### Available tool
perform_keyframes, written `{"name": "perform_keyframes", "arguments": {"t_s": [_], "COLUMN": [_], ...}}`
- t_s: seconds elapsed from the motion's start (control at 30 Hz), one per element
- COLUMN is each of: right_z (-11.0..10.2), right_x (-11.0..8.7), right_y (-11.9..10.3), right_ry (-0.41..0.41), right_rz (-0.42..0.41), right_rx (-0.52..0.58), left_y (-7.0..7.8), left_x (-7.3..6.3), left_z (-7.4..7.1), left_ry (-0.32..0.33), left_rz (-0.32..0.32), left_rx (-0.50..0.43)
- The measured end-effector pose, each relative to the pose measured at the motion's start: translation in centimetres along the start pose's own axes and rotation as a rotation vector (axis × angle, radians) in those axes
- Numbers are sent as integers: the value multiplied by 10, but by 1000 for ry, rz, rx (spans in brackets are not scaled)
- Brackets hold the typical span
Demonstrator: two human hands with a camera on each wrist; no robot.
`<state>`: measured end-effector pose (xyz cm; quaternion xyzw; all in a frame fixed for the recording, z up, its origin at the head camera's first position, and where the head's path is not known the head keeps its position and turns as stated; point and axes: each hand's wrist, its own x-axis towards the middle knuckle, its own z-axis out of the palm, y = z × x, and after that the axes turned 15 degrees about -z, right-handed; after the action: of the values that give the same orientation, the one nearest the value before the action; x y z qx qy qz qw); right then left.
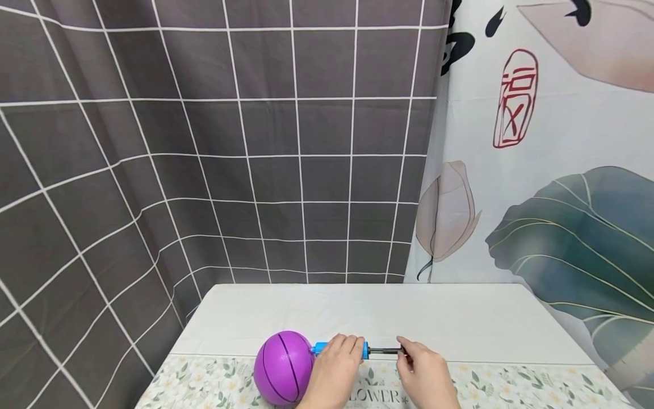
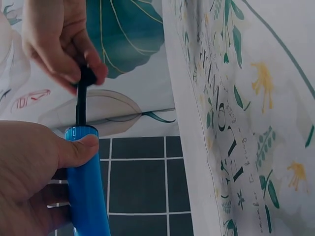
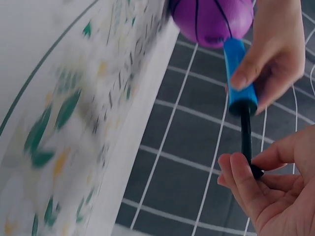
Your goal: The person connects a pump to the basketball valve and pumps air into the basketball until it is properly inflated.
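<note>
A purple ball (image 1: 284, 368) with black seam lines sits at the table's front, left of my hands. The blue barrel of a hand pump (image 2: 87, 191) points into the ball's side, its tip end meeting the ball in the right wrist view. My left hand (image 1: 333, 369) grips the barrel, thumb laid along it near the collar. From the barrel's other end the black rod (image 3: 246, 132) stands partly drawn out. My right hand (image 1: 425, 372) pinches the small black handle (image 3: 256, 171) at the rod's end between thumb and fingers.
The white table (image 1: 357, 318) has a floral cloth (image 1: 204, 378) along its front, with printed lettering under the hands. Behind hang a dark gridded curtain (image 1: 265, 130) and, at right, a white curtain (image 1: 475, 119) with leaf prints.
</note>
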<state>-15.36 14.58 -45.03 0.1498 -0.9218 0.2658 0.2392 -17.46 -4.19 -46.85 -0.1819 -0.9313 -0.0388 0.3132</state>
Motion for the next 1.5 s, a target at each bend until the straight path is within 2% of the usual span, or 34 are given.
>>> {"name": "perform_keyframes", "arguments": {"t_s": [0.13, 0.27, 0.4, 0.5, 0.83, 0.97, 1.1, 1.23, 1.5], "right_z": [9, 13, 7, 0, -24, -26, -24, -18, 5], "right_x": [0, -1, -2, -2, -9, -10, -10, -7, -2], "right_y": [-10, -12, -7, 0, 32, 36, 32, 21, -5], "right_ry": [4, -2, -25, -37, -60, -62, -38, -6, 1], "right_rz": [-48, -51, -20, 5, 153, 153, 147, 120, 39], "right_rx": [8, 55, 112, 105, 59, 49, 18, -13, -19], "left_y": [1, 0, -4, -5, -7, -7, -6, -3, 2], "left_x": [-1, -2, -2, -1, -1, -1, 0, 0, 0], "left_z": [0, -1, -2, -4, -4, -4, -6, -5, 0], "left_ry": [-8, -33, -56, -66, -87, -95, -76, -28, -25], "left_rz": [8, -3, -28, -29, -48, -50, -35, -8, 11], "left_rx": [-5, -35, -92, -121, -90, -101, -94, -55, 1]}}
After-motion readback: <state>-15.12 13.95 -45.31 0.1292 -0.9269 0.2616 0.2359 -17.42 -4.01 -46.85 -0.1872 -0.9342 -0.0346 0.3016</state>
